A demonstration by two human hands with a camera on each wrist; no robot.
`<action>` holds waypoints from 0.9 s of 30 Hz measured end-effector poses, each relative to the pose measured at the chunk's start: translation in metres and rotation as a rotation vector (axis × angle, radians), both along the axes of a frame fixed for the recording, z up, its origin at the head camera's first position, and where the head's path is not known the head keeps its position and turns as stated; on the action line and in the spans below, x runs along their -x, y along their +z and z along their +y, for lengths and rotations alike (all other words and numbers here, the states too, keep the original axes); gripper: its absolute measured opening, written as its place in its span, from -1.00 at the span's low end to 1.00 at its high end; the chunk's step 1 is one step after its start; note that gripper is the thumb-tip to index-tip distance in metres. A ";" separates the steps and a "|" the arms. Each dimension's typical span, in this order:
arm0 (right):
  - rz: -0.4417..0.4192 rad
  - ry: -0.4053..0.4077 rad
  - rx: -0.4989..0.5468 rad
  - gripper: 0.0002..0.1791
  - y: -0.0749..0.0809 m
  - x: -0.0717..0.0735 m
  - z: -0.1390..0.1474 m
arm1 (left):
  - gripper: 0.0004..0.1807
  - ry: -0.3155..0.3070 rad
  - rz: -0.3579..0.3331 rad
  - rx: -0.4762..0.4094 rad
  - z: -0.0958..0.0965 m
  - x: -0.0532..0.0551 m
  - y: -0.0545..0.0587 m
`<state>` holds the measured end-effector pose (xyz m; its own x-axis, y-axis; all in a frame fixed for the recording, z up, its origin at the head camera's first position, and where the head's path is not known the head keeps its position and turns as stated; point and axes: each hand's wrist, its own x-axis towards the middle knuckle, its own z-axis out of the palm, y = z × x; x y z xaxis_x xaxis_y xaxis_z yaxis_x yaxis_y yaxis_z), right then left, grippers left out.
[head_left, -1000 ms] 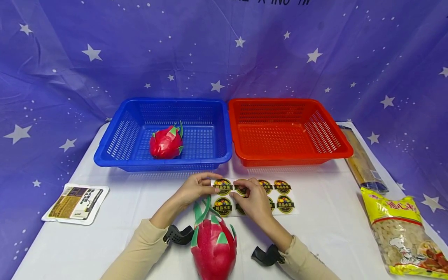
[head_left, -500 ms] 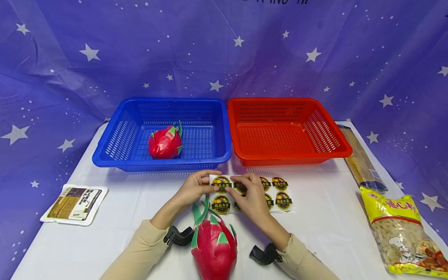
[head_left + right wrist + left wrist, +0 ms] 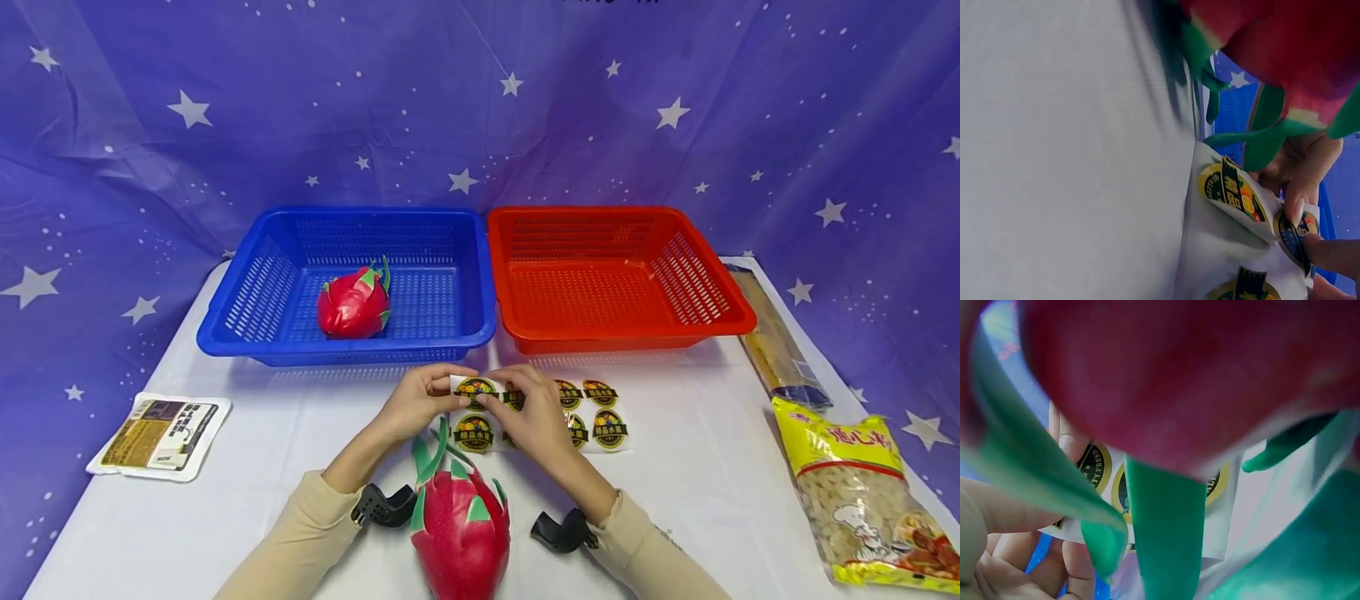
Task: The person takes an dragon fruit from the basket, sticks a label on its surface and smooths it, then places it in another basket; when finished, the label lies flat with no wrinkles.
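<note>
A white sheet of round black-and-gold fruit stickers [image 3: 610,428] lies before the baskets, its left part raised and bent. My left hand [image 3: 411,403] pinches the sheet's left edge between thumb and fingers. From the right, my right hand [image 3: 536,410] pinches the sheet at its upper left sticker [image 3: 1289,239]; in the right wrist view both thumbs meet on that sticker. Whether its edge is peeled up cannot be told. A red dragon fruit [image 3: 461,533] with green leaf tips lies between my forearms, nearest me. It covers much of the left wrist view.
Behind the sheet stand a blue basket [image 3: 345,348] holding another dragon fruit [image 3: 354,304] and a red basket [image 3: 630,337]. A flat sealed packet [image 3: 161,437] lies at left. A bag of pasta [image 3: 862,500] and a long packet [image 3: 776,337] line the right edge.
My right hand has shifted slightly left, its thumb now over the upper left sticker. The sheet has moved up a little. My left hand keeps its hold, and the near dragon fruit stays put.
</note>
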<state>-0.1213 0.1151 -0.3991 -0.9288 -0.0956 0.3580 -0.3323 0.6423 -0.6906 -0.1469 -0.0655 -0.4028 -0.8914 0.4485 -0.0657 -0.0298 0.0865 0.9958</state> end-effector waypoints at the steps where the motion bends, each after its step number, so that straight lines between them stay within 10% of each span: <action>1: -0.009 0.003 0.006 -0.70 0.001 0.001 0.000 | -0.58 0.002 0.003 0.003 0.000 0.000 0.000; 27: -0.133 0.083 0.071 -0.80 0.015 0.011 0.000 | -0.58 0.040 0.095 0.005 0.002 -0.003 0.004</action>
